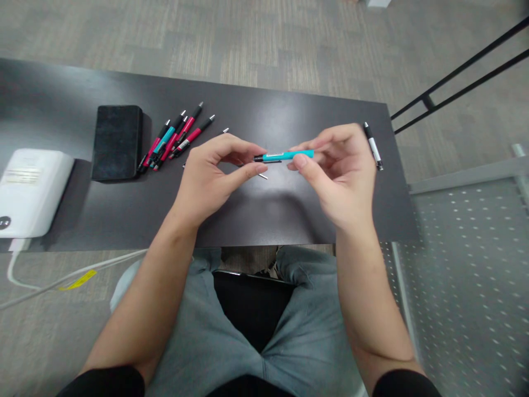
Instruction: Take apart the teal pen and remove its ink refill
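Note:
In front of me, above the table, a turquoise pen barrel (295,155) with a black left end and a pale label lies level between my hands. My right hand (345,171) pinches its turquoise end between thumb and fingers. My left hand (212,168) has thumb and forefinger closed around the black end. A thin dark rod (275,161) sticks out along the barrel from the left fingertips; whether it is attached cannot be made out. Below the left thumb a slim silvery piece (263,176) shows, partly hidden. A silver tip (225,130) peeks out behind the left hand.
Several red and turquoise pens (177,138) lie heaped left of my hands, beside a black box (117,142). A white device (33,190) with a cable (103,263) sits at the far left. One white-and-black pen (373,146) rests near the right table edge (399,143).

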Tool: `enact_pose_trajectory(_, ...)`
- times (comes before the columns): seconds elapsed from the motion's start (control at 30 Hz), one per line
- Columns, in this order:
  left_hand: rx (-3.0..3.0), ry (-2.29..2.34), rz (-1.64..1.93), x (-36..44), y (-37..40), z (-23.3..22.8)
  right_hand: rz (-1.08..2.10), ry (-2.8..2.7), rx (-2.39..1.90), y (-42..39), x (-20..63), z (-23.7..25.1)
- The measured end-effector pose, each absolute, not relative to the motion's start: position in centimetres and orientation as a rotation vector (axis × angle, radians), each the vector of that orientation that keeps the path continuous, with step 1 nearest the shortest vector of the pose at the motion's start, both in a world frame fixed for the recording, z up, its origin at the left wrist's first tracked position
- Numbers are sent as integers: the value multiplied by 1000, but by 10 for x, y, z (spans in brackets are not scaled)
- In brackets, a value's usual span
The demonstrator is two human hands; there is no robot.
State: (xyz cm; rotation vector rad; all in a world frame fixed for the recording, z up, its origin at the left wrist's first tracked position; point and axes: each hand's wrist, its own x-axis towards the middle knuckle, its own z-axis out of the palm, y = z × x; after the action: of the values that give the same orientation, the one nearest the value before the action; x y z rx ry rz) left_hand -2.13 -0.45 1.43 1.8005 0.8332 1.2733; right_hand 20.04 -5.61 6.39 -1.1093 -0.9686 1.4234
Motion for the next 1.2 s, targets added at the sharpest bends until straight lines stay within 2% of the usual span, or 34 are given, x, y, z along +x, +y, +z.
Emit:
enact_pose_trajectory(0.23, 1816, 936, 1352, -20, -3, 11, 1469, -704, -1084, -54, 206, 4)
enact_pose_trajectory(0.4, 1929, 704, 1650, -2, -15, 21, 1594, -632, -951, -56, 186, -1)
enact_pose_trajectory(0.7, 2034, 704, 1792, -7, -30, 45, 1686, -715, -866, -56, 185, -11)
enact_pose_trajectory(0.9, 2089, 842, 1524, -6, -33, 45, 1627, -658, -959, -59, 177, -6)
enact_pose_trajectory(1.07, 1996, 843, 1477, -6, -29, 33, 1593, -865, -892, -44, 184, -31)
enact_pose_trajectory(1.2, 1955, 833, 1414, -5, -29, 28, 1638, -765, -896, -52, 182, -23)
